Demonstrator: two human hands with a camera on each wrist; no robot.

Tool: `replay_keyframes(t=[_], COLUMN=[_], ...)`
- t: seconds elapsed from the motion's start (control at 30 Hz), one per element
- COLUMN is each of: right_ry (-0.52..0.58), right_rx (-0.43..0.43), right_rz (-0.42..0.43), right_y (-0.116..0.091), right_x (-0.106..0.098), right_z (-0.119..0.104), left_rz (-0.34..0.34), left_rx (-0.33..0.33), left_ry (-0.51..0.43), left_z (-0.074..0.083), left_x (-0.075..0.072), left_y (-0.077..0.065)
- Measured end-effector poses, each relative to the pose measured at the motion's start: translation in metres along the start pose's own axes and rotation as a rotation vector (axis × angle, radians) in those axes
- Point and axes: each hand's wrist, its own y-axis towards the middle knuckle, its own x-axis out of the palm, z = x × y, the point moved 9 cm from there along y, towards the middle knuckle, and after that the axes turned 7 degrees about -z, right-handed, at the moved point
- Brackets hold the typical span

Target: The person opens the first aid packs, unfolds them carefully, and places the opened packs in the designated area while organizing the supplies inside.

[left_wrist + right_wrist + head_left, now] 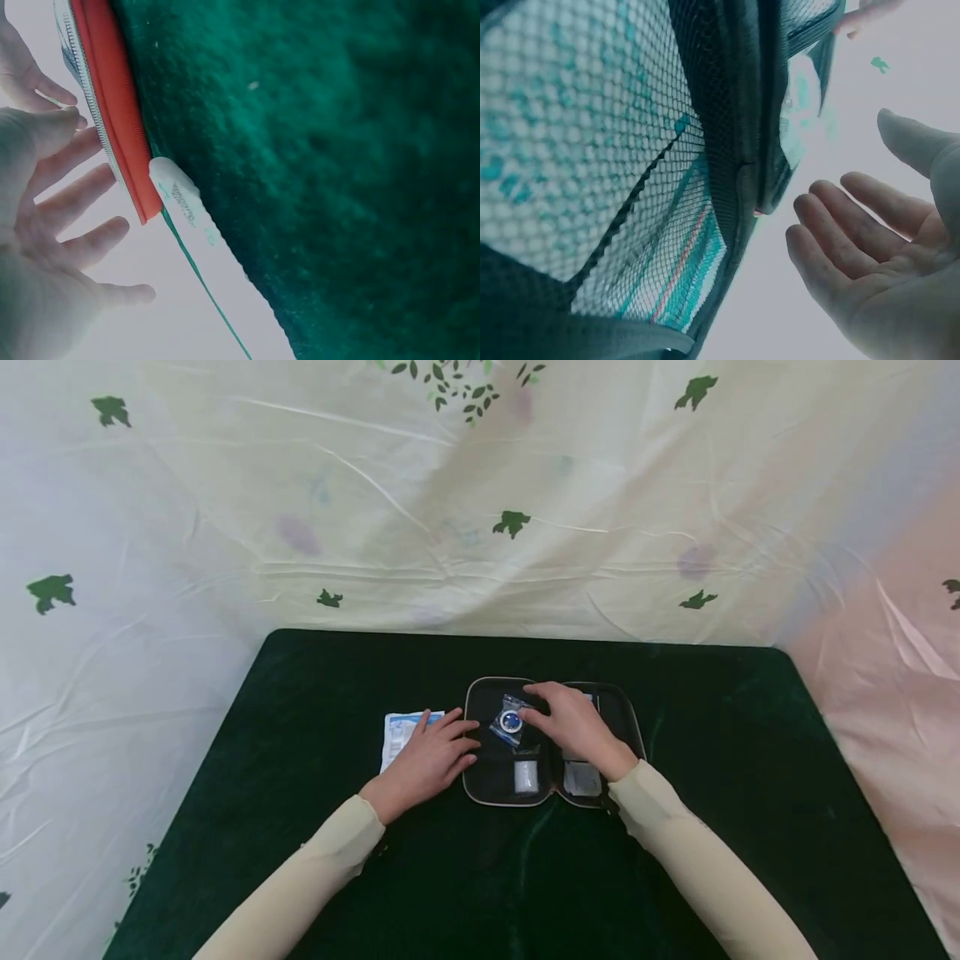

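Note:
A zip case (487, 781) with a black lining lies spread open, and its red outer side with the zip (116, 105) shows in the left wrist view. My left hand (427, 756) is at its left edge, fingers spread, holding nothing. In the left half sits a round blue-and-white item in a clear wrapper (512, 721). Over the middle of the case is my right hand (576, 724), thumb close to that item. In the right wrist view my right hand (900, 255) has loosely bent fingers and an empty palm. It partly hides the right half.
A white and blue packet (397, 735) lies partly under the left hand. A small white packet (526, 777) sits low in the left half, and a pale packet (582, 779) in the right. Mesh pockets (630, 82) line the case. Dark green cloth (337, 893) covers the table.

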Motion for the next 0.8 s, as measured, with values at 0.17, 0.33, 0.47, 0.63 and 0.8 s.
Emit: replay_keyframes(t=[0.17, 0.33, 0.47, 0.63, 0.8], right_ry=[-0.008, -0.034, -0.069, -0.077, -0.020], right_rx=[0.017, 0.038, 0.044, 0.046, 0.036], right_rz=[-0.063, -0.084, -0.085, -0.072, -0.062], right_y=[0.011, 0.018, 0.022, 0.024, 0.023], right_x=[0.009, 0.016, 0.019, 0.021, 0.021], right_z=[0.003, 0.006, 0.004, 0.004, 0.004], left_rz=[0.002, 0.016, 0.012, 0.011, 0.024], left_rx=[0.027, 0.058, 0.055, 0.025, 0.014], left_ry=[-0.007, -0.004, -0.005, 0.000, -0.008], left_z=[-0.001, 0.001, 0.003, 0.001, 0.001], left_x=[0.002, 0.002, 0.003, 0.004, 0.003], left_y=[0.001, 0.004, 0.006, 0.008, 0.009])
